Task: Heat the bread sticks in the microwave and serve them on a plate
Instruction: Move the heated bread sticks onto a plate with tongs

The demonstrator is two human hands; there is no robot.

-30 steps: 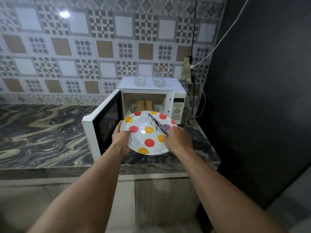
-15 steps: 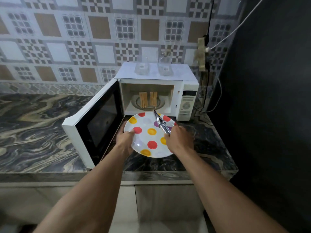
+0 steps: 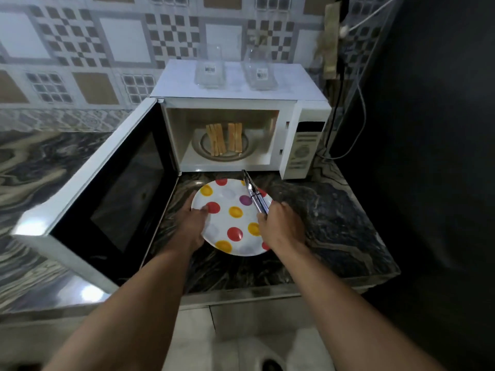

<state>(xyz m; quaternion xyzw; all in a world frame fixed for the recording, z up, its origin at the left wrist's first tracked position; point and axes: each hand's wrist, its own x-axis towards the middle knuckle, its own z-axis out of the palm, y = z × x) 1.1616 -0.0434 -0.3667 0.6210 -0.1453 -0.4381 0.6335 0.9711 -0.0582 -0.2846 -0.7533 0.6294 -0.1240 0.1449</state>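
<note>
A white microwave [image 3: 300, 111] stands at the back of the counter with its door [image 3: 101, 188] swung open to the left. Several bread sticks [image 3: 224, 139] lie on the glass turntable inside. In front of the opening, low over the counter, is a white plate with coloured dots [image 3: 227, 210]. My left hand [image 3: 194, 223] grips the plate's left rim, thumb on top. My right hand [image 3: 281, 223] holds metal tongs [image 3: 254, 195] over the plate's right side, their tips pointing toward the microwave.
Two clear glass containers [image 3: 210, 68] sit on top of the microwave. A cable and wall socket [image 3: 330, 46] hang to its right, beside a dark wall. The marble counter [image 3: 334, 223] extends right of the plate, with its front edge near me.
The view has moved closer and tilted down. Both hands have lowered the plate and tongs toward the counter in front of the open microwave.
</note>
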